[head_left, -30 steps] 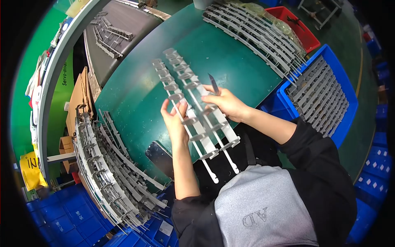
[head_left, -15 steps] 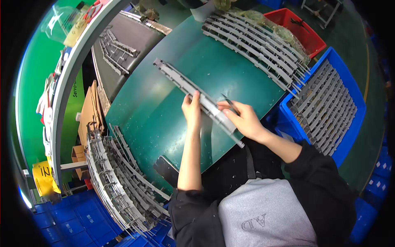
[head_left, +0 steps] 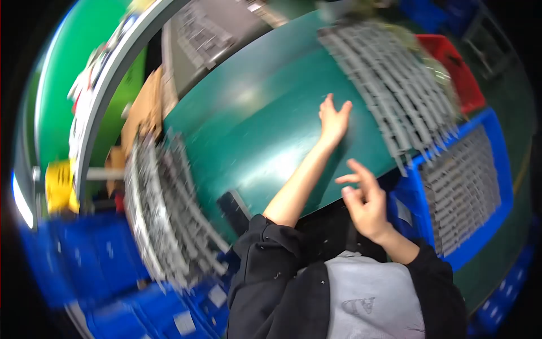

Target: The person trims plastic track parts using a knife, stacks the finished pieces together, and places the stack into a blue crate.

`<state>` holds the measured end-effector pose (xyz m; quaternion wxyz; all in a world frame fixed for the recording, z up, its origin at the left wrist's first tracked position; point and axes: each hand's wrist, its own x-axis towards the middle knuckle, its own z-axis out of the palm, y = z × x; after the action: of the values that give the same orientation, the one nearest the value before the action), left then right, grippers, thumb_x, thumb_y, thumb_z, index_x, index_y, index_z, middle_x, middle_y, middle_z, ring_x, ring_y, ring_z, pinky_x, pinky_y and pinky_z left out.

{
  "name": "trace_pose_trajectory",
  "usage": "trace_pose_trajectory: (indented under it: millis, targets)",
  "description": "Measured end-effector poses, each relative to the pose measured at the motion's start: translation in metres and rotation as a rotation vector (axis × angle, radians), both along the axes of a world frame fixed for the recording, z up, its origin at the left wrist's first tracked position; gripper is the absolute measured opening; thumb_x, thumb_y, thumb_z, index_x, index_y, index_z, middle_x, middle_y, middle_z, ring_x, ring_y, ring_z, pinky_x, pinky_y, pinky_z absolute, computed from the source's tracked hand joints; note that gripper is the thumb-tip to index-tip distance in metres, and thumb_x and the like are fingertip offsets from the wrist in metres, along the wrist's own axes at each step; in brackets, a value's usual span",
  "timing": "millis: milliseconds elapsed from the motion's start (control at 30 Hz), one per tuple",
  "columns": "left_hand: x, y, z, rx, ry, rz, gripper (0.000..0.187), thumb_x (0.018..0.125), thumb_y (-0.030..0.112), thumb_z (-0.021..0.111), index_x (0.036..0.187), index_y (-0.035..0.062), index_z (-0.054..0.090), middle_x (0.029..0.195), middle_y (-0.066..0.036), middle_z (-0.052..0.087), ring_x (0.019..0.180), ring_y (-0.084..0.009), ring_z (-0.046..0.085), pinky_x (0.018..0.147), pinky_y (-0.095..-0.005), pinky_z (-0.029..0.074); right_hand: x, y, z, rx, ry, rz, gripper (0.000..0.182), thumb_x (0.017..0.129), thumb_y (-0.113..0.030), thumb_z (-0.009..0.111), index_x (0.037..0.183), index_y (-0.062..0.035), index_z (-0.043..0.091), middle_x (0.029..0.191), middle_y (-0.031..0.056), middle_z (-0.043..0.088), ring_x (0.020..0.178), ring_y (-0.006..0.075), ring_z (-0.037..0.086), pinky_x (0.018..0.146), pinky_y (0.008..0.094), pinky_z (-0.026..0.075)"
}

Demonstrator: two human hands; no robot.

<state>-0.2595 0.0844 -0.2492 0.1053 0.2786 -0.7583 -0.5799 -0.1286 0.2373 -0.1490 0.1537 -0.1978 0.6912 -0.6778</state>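
My left hand (head_left: 334, 120) is over the green table (head_left: 254, 113), thumb and fingers apart and nothing between them. Nearer my body, by the table's front edge, my right hand (head_left: 366, 203) has its fingers spread and looks empty. A row of long grey strips (head_left: 389, 85) lies on the table's right part, to the right of my left hand. Another stack of grey strips (head_left: 169, 209) stands at the table's left edge. The view is blurred by motion.
A dark phone-like object (head_left: 234, 207) lies near the table's front left. A blue crate (head_left: 502, 186) of grey strips stands right, below a red bin (head_left: 454, 68). Blue crates (head_left: 90, 254) are at lower left. A conveyor belt (head_left: 220, 22) runs beyond the table.
The long grey strip is out of both hands and no longer seen in the middle. My left hand has moved right and forward, my right hand right and nearer my body. The view has shifted.
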Motion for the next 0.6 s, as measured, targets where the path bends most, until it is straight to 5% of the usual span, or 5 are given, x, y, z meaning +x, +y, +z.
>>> trace_pose_trajectory:
  millis: [67, 200, 333, 500, 600]
  targets:
    - [0.077, -0.029, 0.039, -0.030, 0.158, -0.005, 0.052, 0.084, 0.023, 0.056, 0.127, -0.0023, 0.043, 0.124, -0.021, 0.046, 0.108, -0.0355, 0.048, 0.096, -0.0400, 0.038, -0.002, -0.005, -0.012, 0.029, -0.033, 0.028, 0.048, 0.083, 0.004, 0.052, 0.130, -0.0019, 0.043, 0.095, 0.0061, 0.064, 0.047, 0.0036, 0.035, 0.046, 0.0173, 0.031]
    - [0.234, -0.071, 0.153, -0.974, 0.208, 0.144, 0.046, 0.072, -0.001, 0.058, 0.118, 0.0013, 0.054, 0.117, -0.014, 0.056, 0.111, -0.0288, 0.051, 0.095, -0.0372, 0.041, 0.001, -0.021, -0.033, 0.058, -0.084, 0.170, 0.040, 0.084, 0.001, 0.053, 0.124, -0.0010, 0.049, 0.092, 0.0055, 0.063, 0.054, 0.0047, 0.038, 0.050, 0.0175, 0.033]
    - [0.352, -0.113, 0.229, -1.656, -0.467, 0.666, 0.038, 0.078, 0.012, 0.063, 0.114, -0.0008, 0.055, 0.112, -0.016, 0.058, 0.101, -0.0306, 0.053, 0.091, -0.0390, 0.041, 0.010, -0.038, -0.041, 0.124, -0.113, 0.310, 0.034, 0.085, 0.001, 0.052, 0.119, -0.0001, 0.054, 0.090, 0.0061, 0.063, 0.058, 0.0071, 0.043, 0.053, 0.0186, 0.036]
    - [0.412, -0.140, 0.258, -0.522, -0.817, 0.721, 0.022, 0.086, 0.021, 0.059, 0.091, -0.0005, 0.059, 0.088, -0.010, 0.058, 0.077, -0.0182, 0.052, 0.074, -0.0279, 0.042, 0.020, -0.047, -0.035, 0.202, 0.009, 0.451, 0.030, 0.086, 0.002, 0.051, 0.115, 0.0004, 0.056, 0.092, 0.0067, 0.063, 0.060, 0.0088, 0.046, 0.055, 0.0199, 0.038]
    - [0.433, -0.159, 0.248, -0.505, -0.664, 0.665, 0.021, 0.087, 0.021, 0.060, 0.090, -0.0002, 0.059, 0.083, -0.008, 0.058, 0.073, -0.0155, 0.051, 0.070, -0.0259, 0.041, 0.004, -0.038, -0.040, 0.286, 0.007, 0.445, 0.030, 0.084, 0.002, 0.053, 0.114, 0.0000, 0.057, 0.096, 0.0090, 0.062, 0.069, 0.0137, 0.054, 0.061, 0.0226, 0.044]
